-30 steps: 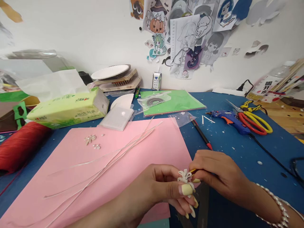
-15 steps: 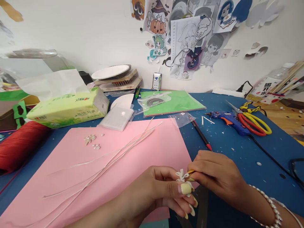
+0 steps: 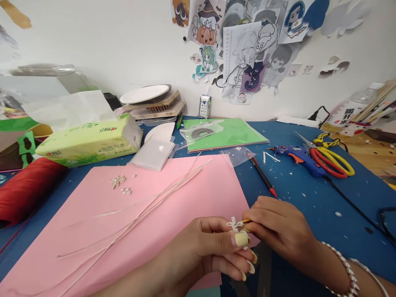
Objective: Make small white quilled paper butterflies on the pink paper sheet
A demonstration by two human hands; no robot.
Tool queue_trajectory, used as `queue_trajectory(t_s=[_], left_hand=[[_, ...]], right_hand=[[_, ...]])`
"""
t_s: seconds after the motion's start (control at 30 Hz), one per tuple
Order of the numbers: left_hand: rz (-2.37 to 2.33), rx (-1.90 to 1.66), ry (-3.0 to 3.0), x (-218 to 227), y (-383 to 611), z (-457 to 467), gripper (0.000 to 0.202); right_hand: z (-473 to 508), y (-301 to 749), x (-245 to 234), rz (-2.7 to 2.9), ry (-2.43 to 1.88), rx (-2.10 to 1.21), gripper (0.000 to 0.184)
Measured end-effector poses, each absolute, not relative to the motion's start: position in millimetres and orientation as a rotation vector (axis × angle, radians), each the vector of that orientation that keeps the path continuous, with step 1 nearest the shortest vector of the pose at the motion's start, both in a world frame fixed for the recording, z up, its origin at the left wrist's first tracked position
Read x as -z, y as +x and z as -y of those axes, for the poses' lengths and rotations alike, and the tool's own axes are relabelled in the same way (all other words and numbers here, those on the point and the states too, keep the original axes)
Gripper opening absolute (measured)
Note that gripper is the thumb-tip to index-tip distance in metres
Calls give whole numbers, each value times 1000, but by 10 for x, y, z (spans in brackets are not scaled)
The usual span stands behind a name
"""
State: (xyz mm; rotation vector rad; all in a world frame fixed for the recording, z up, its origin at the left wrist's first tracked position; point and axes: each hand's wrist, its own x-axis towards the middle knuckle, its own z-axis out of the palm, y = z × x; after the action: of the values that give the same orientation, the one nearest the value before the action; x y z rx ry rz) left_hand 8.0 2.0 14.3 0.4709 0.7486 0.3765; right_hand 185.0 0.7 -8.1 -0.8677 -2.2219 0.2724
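Both my hands meet low in the view, above the near right corner of a pink paper sheet [image 3: 130, 214]. My left hand [image 3: 213, 251] pinches a small white looped paper flower [image 3: 234, 225] between thumb and fingertips. My right hand [image 3: 278, 231] is closed beside it, its fingertips touching the flower and gripping a thin yellow tool tip [image 3: 246, 221]. Several long thin white paper strips [image 3: 139, 210] lie across the pink sheet. Small finished white paper pieces [image 3: 119, 183] rest near its far left part.
On the blue table [image 3: 309, 198]: a red-tipped pencil [image 3: 262, 177], blue glue gun [image 3: 297, 154], yellow and red scissors [image 3: 331, 159] at right. A green tissue pack [image 3: 89, 140], red thread spool [image 3: 24, 189] and green sheets [image 3: 222, 134] lie behind.
The paper flower and both hands have shifted slightly left and away from me, and the flower has turned a little in the fingers.
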Motion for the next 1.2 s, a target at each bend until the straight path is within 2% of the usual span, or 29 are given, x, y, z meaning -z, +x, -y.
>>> queue_trajectory(t_s=[0.47,0.77,1.2], left_hand=[[-804,-524,746,-90,67,-16,11],[-815,-415,831,-126,45,-24,9],[-760,-313,856,-164,40,-24,4]], right_hand=[[-101,2058,10,2221,-929,-566,19],[-171,2066,-34,2231,-882,-1054,33],[-147,2080,-28,2253,-780,-1274,44]])
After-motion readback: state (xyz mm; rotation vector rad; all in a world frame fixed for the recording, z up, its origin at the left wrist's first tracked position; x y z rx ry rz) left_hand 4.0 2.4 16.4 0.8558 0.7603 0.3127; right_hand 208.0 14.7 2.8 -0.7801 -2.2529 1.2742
